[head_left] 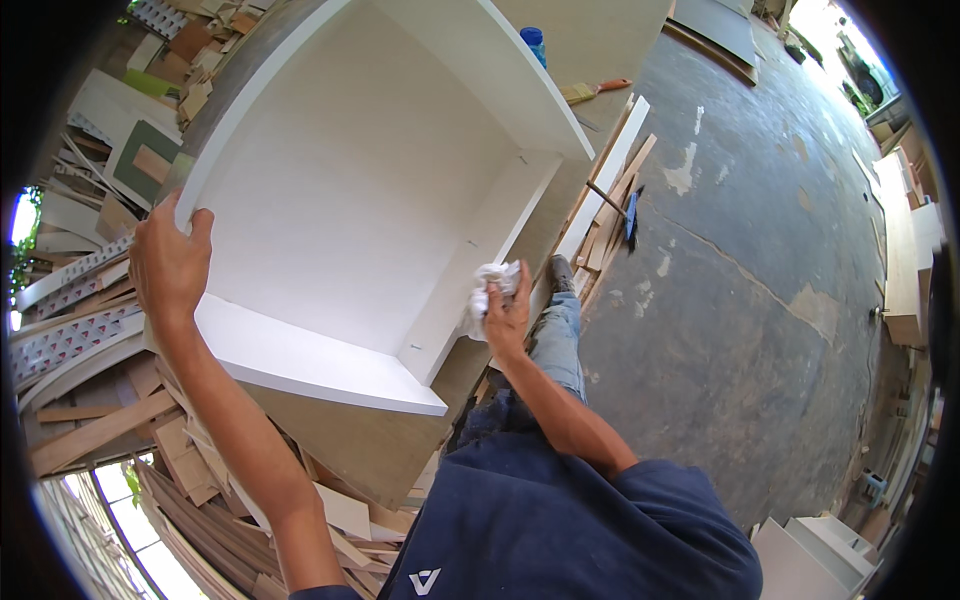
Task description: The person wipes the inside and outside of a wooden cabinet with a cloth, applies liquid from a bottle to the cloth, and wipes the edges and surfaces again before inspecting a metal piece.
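Note:
A large white open-fronted cabinet box (320, 190) lies on a brown worktable (340, 440) in front of me. My left hand (172, 262) is closed round the edge of its left side panel; the thumb shows on the panel and the other fingers are partly hidden. Close to the cabinet's near right corner, my right hand (510, 318) clutches a crumpled white cloth (490, 280). The cloth is against or just beside the right-hand white rail (490, 250); whether it touches cannot be told. Small metal-coloured marks show along that rail's inner face.
A blue-capped container (534, 45) and a paintbrush (594, 91) lie on the table beyond the cabinet. Long wood strips (600, 215) and a blue-headed brush (631, 218) are along its right side. Offcuts (100, 400) are piled at left. Grey concrete floor (720, 320) spreads to the right.

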{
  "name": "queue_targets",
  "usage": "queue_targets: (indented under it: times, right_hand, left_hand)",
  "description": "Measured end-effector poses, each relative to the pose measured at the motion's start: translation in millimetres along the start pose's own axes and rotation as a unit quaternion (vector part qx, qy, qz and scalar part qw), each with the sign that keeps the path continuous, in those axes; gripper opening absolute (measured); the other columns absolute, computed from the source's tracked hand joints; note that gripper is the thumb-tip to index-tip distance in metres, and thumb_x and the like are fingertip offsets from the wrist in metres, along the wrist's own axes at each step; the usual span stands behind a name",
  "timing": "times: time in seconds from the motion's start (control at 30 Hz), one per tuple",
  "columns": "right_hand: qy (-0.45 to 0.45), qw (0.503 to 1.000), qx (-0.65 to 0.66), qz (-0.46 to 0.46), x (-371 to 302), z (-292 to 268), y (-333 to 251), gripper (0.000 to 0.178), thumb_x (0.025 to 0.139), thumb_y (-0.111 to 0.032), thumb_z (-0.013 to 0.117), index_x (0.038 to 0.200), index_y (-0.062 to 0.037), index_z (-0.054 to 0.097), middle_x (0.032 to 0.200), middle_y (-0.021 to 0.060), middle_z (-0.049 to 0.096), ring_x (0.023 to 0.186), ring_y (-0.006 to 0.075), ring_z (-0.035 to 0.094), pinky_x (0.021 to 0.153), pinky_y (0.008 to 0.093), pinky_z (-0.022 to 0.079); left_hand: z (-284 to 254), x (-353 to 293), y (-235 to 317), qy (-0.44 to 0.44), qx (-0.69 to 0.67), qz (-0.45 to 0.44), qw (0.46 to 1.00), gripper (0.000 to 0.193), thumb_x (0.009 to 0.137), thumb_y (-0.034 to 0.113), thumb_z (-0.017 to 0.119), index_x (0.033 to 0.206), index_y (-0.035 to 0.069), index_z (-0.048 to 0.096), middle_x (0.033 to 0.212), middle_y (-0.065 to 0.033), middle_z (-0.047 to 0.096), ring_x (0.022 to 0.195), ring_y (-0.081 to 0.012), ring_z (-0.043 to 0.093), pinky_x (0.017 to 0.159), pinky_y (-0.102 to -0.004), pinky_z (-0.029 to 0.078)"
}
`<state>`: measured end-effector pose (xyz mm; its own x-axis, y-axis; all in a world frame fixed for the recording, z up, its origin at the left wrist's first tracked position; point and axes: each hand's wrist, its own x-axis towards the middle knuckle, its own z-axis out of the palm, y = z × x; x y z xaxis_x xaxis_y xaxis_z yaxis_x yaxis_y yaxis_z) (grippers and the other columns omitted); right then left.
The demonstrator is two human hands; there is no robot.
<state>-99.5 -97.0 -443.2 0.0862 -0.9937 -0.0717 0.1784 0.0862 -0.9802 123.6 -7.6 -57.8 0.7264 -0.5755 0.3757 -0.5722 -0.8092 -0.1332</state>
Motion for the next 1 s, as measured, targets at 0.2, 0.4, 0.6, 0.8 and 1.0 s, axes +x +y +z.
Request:
queue_targets:
  times: [0.2, 0.4, 0.6, 0.8, 1.0]
  right_hand:
    - [-0.126, 0.983, 0.037, 0.128, -15.0, -27.8, -8.3, 0.024, 0.096, -0.015, 0.074, 0.110, -0.0021, 0.060, 0.093, 0.0039, 0.065, 0.076, 0.0093, 0.058, 0.066, 0.0247, 0.050]
    - [-0.113, 0.974, -0.062, 0.184, -24.4, -22.8, -8.8, 0.028, 0.093, -0.024, 0.079, 0.094, -0.0032, 0.060, 0.078, -0.0003, 0.061, 0.067, 0.0065, 0.054, 0.056, 0.0248, 0.045]
    - [-0.020, 0.989, 0.009, 0.143, 19.3, -3.9, -7.5, 0.031, 0.090, -0.024, 0.083, 0.089, -0.0064, 0.057, 0.076, -0.0015, 0.058, 0.064, 0.0067, 0.052, 0.054, 0.0248, 0.044]
    - [-0.054, 0.966, -0.023, 0.251, -15.6, -9.6, -1.7, 0.032, 0.089, -0.023, 0.083, 0.091, -0.0067, 0.056, 0.079, 0.0004, 0.061, 0.065, 0.0081, 0.054, 0.054, 0.0264, 0.044]
    - [-0.063, 0.965, 0.006, 0.253, -27.1, -10.4, -2.4, 0.029, 0.089, -0.021, 0.083, 0.089, -0.0068, 0.058, 0.080, 0.0013, 0.063, 0.067, 0.0087, 0.056, 0.055, 0.0269, 0.045]
  left_hand:
    - [4.0, 0.0, -4.2, 0.018, 0.019, 0.006, 1.000, 0.043, 0.090, 0.026, 0.061, 0.124, 0.002, 0.070, 0.101, -0.0259, 0.073, 0.097, -0.0458, 0.069, 0.091, -0.0500, 0.053]
    - [4.6, 0.7, -3.8, 0.000, 0.014, -0.005, 1.000, 0.042, 0.090, 0.026, 0.060, 0.123, 0.001, 0.070, 0.100, -0.0273, 0.072, 0.096, -0.0468, 0.068, 0.089, -0.0509, 0.052]
    - [1.1, -5.1, 0.8, 0.027, 0.022, 0.015, 0.999, 0.041, 0.091, 0.027, 0.060, 0.121, 0.002, 0.071, 0.099, -0.0267, 0.073, 0.096, -0.0460, 0.069, 0.089, -0.0503, 0.053]
    - [1.0, -4.7, 1.3, 0.012, 0.026, 0.003, 1.000, 0.041, 0.091, 0.027, 0.061, 0.122, 0.003, 0.071, 0.101, -0.0250, 0.073, 0.096, -0.0450, 0.069, 0.090, -0.0506, 0.053]
    - [-6.2, -7.7, 2.3, 0.018, 0.038, 0.002, 0.999, 0.042, 0.092, 0.027, 0.061, 0.125, 0.004, 0.070, 0.103, -0.0241, 0.074, 0.097, -0.0451, 0.069, 0.091, -0.0506, 0.053]
